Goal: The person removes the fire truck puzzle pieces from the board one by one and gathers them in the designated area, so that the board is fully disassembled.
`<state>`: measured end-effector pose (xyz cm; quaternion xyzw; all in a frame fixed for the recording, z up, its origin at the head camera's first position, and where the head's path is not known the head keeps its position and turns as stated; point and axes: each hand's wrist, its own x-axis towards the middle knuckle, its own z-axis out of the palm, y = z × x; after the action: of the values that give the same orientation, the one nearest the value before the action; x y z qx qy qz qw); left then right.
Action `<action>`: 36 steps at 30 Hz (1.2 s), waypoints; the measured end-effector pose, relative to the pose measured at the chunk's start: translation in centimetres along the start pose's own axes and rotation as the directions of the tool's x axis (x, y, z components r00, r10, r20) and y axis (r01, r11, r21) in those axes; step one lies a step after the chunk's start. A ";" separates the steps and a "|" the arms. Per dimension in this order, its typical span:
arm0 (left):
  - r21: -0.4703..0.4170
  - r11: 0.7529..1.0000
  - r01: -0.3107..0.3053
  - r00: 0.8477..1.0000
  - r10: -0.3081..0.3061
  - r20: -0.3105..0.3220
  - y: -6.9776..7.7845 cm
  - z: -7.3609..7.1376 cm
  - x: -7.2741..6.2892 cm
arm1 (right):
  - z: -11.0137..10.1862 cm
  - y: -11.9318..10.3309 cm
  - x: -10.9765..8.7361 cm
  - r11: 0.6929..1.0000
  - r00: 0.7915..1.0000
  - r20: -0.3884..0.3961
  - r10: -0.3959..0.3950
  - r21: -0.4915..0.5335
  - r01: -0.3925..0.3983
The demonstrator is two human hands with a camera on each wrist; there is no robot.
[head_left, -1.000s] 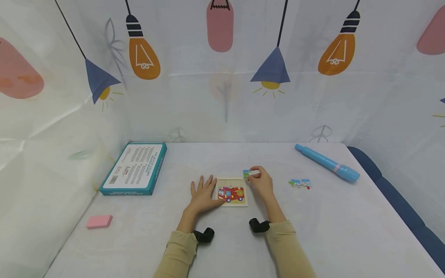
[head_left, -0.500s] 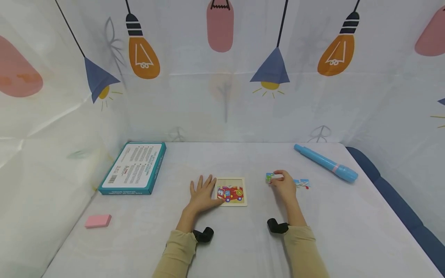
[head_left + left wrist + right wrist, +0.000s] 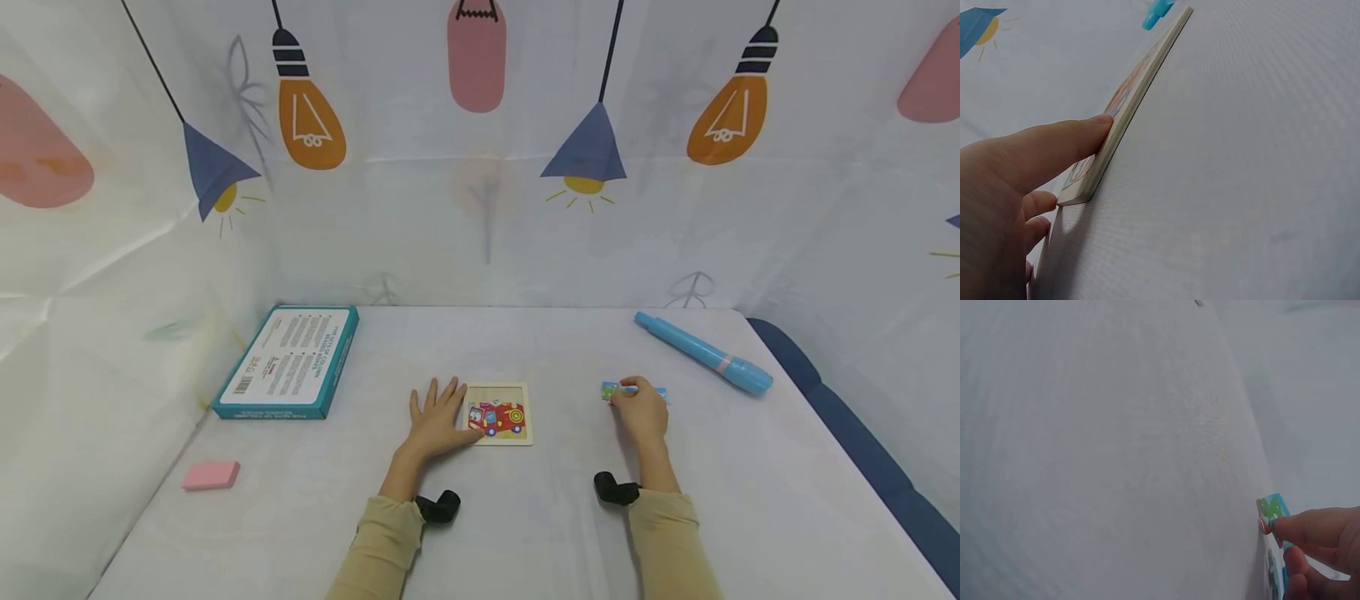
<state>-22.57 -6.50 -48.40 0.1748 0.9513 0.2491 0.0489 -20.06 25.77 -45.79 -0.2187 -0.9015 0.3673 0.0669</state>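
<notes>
The left hand lies with fingers spread, its thumb on the puzzle just to its right. The right hand, well right of the puzzle, pinches a piece between thumb and fingers and partly hides the pieces behind it. Farther out on the bench, the tube lies beyond the right hand, rightward; the box beyond the left hand, leftward; the pink block well left of that hand.
</notes>
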 end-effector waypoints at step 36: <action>-0.025 0.986 -0.162 0.986 0.163 0.044 0.4 -0.1 -0.1 | 6.7 -5.9 -2.5 0.940 0.885 0.318 -0.341 0.090 0.330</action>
<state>-22.34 -6.26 -48.10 0.2572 0.9297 0.2583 0.0523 -21.78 16.69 -46.43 0.0058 -0.9180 0.3962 -0.0183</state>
